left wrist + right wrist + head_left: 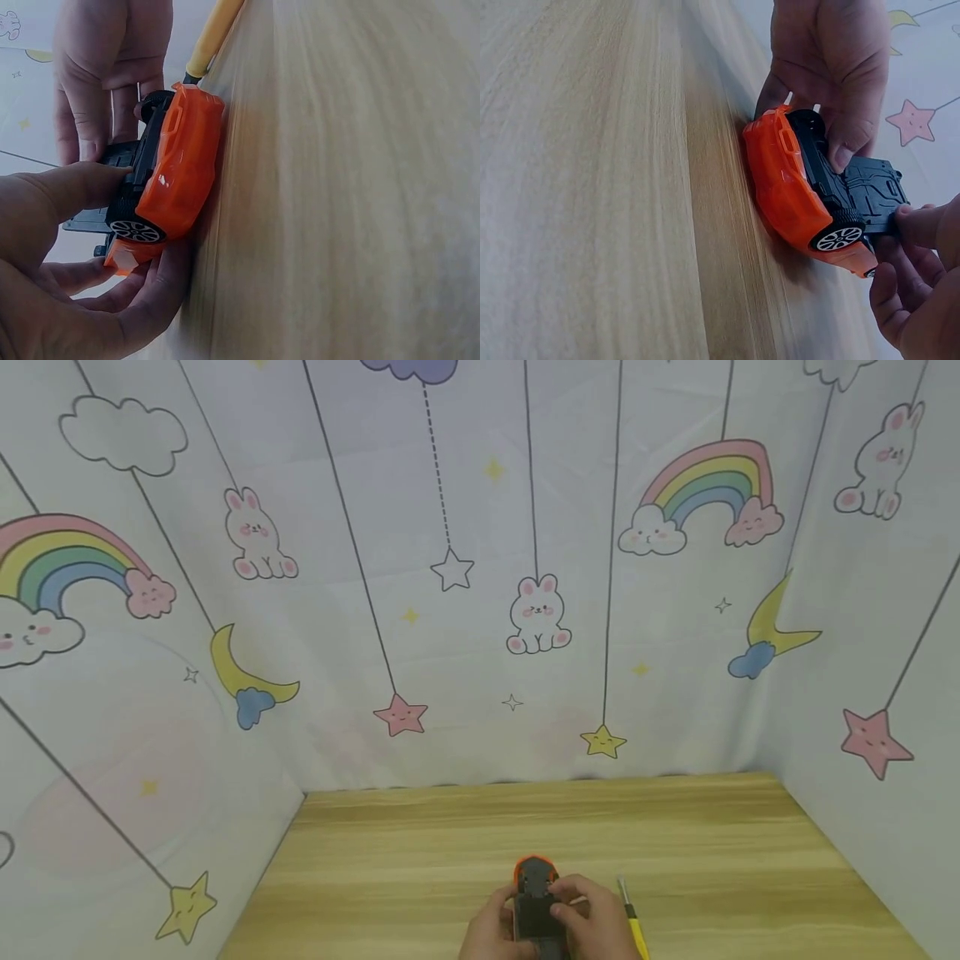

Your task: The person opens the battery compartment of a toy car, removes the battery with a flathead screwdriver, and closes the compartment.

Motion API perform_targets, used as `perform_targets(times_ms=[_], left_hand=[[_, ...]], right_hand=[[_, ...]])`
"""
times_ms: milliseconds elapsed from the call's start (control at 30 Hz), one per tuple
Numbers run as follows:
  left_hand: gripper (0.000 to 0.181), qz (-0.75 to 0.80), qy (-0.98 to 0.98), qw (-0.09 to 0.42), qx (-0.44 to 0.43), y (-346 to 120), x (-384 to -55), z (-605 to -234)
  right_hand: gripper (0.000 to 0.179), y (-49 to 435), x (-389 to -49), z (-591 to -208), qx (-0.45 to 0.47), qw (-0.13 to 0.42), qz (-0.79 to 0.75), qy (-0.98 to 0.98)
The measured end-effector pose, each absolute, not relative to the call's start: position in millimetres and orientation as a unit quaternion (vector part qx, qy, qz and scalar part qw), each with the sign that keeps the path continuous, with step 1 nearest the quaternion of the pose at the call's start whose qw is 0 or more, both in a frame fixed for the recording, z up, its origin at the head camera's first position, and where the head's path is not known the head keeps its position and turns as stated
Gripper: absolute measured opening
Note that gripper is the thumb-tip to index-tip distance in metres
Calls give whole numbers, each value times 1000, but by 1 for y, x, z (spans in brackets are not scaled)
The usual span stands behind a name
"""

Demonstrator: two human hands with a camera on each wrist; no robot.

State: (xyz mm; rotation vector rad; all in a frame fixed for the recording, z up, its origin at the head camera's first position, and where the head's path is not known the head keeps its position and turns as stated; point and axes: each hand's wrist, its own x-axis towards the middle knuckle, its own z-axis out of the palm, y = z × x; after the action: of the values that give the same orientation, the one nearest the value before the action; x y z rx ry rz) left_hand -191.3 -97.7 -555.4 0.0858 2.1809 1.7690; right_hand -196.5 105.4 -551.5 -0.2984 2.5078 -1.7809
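Observation:
An orange toy car (534, 862) lies upside down near the front of the table, its dark underside facing up. My left hand (491, 931) grips the car body (184, 161), thumb over the underside and fingers beneath the orange shell. A black chassis plate (874, 191) stands out at an angle from the underside, its outer end raised away from the body. At that end, my right hand (597, 917) pinches the plate between thumb and fingers. One silver-spoked wheel (840, 238) shows on the car's side. Hands partly hide the far wheels.
A screwdriver (636, 931) with a yellow and black handle lies just right of my right hand, metal tip pointing away. The wood-grain table (390, 852) meets a white cartoon-printed curtain (465, 652) at the back and on both sides.

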Motion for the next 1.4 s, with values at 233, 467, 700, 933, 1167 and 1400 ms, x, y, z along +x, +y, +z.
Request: perform_targets(times_ms=[233,467,700,933,1167,1400], left_hand=[[83,621,766,164,29,-97,-191,-554],[82,625,763,159,35,-97,-190,-555],[82,624,764,161,39,-98,-192,-558],[80,623,761,181,18,-97,-194,-556],[78,624,757,193,6,-96,-195,-554],[78,609,772,184,6,-96,-195,-555]], right_hand=[[25,108,-199,-546,-44,10,-591,805],[25,119,-197,-547,-32,-9,-577,816],[29,138,-188,-548,-28,-16,-566,824],[28,152,-182,-551,-35,-9,-560,828],[25,163,-178,-549,-41,10,-545,837],[27,168,-175,-548,-84,78,-507,854]])
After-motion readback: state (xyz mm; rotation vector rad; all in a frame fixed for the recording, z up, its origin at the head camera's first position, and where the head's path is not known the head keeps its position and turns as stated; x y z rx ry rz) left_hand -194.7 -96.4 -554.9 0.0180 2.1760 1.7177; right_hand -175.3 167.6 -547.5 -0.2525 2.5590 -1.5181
